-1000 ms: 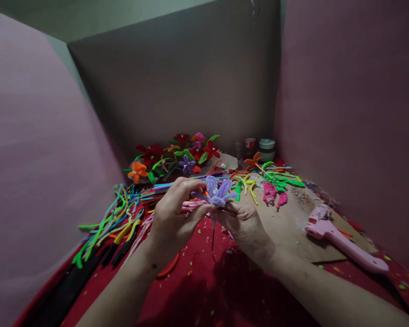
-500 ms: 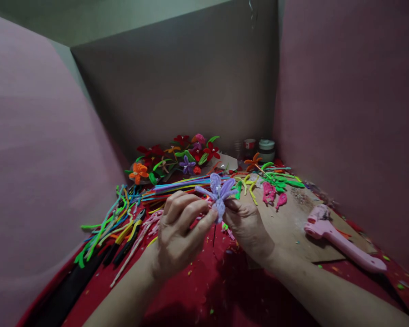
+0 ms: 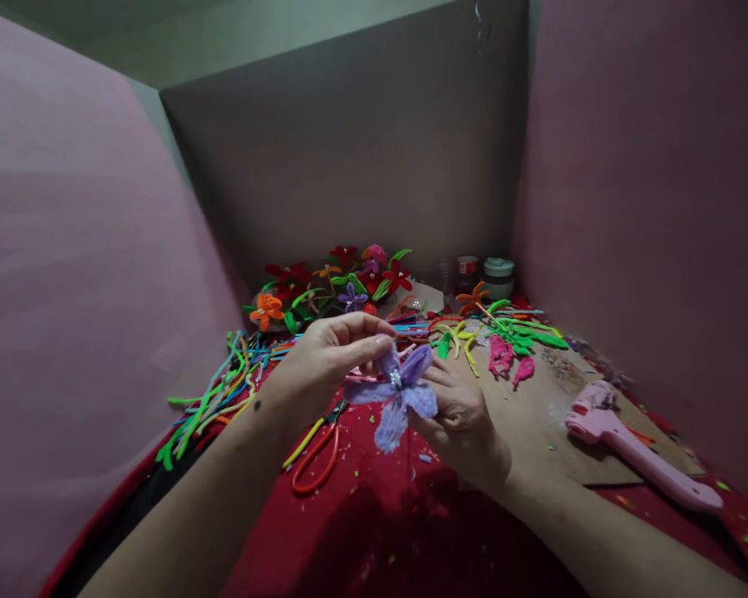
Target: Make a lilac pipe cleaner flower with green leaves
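Note:
A lilac pipe-cleaner flower (image 3: 391, 428) with pale beads at its centre is held up in front of me, its face toward the camera. My left hand (image 3: 330, 353) is closed, pinching the tip of the upper petal between thumb and fingers. My right hand (image 3: 465, 415) is closed around the back of the flower at its right side; the stem is hidden there. Red-handled scissors (image 3: 317, 465) lie on the red cloth below my left hand, alongside a thin yellow piece (image 3: 303, 443).
Finished pipe-cleaner flowers (image 3: 349, 282) stand at the back wall. Loose green and yellow pipe cleaners (image 3: 193, 423) lie at left. On the board (image 3: 529, 440) at right are pink petals (image 3: 502, 355) and a pink glue gun (image 3: 642, 461). A lidded jar (image 3: 499, 278) stands behind.
My left hand has moved up from the lower petal to the upper one. The flower has tipped to face me more. The scissors now show, while my left arm covers the pliers.

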`<state>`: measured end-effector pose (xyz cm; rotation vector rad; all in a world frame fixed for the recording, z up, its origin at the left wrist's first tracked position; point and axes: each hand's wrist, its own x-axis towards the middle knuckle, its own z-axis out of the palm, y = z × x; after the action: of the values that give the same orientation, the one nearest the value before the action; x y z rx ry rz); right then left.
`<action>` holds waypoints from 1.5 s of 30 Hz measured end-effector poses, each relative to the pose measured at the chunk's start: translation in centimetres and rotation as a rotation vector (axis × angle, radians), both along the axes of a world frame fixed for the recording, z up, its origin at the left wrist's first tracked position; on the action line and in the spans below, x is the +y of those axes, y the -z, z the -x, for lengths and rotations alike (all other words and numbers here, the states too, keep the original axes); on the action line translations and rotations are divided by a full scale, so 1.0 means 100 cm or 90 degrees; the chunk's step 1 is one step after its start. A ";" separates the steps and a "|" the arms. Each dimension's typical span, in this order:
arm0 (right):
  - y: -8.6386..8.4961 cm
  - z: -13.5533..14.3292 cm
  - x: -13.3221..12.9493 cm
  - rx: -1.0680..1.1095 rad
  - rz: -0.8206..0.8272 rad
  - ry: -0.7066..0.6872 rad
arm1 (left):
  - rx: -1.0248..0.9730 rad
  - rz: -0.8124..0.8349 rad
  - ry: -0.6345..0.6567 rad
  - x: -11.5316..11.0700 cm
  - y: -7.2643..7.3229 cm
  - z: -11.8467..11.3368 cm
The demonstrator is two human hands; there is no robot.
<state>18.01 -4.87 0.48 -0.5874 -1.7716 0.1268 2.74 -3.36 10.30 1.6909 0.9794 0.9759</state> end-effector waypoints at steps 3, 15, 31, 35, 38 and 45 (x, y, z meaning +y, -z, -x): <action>0.002 -0.001 0.000 -0.016 -0.018 -0.003 | -0.040 0.087 -0.002 0.004 0.014 0.002; 0.001 0.002 -0.002 -0.047 -0.070 -0.030 | 0.248 -0.152 0.132 -0.010 -0.024 -0.012; 0.005 0.002 -0.004 -0.034 0.035 0.084 | 0.516 -0.763 -0.063 -0.048 0.013 -0.008; 0.009 0.004 -0.003 -0.023 0.020 0.097 | 0.576 -0.903 -0.125 -0.050 0.037 -0.020; 0.009 0.003 -0.002 -0.014 0.014 0.090 | 0.587 -0.982 -0.153 -0.051 0.049 -0.022; 0.004 0.000 -0.004 0.038 0.075 0.054 | 0.468 -0.894 -0.136 -0.053 0.046 -0.006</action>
<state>18.03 -5.26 0.04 -0.7356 -1.6869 0.1880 3.38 -8.64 5.66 3.3306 0.9492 1.3317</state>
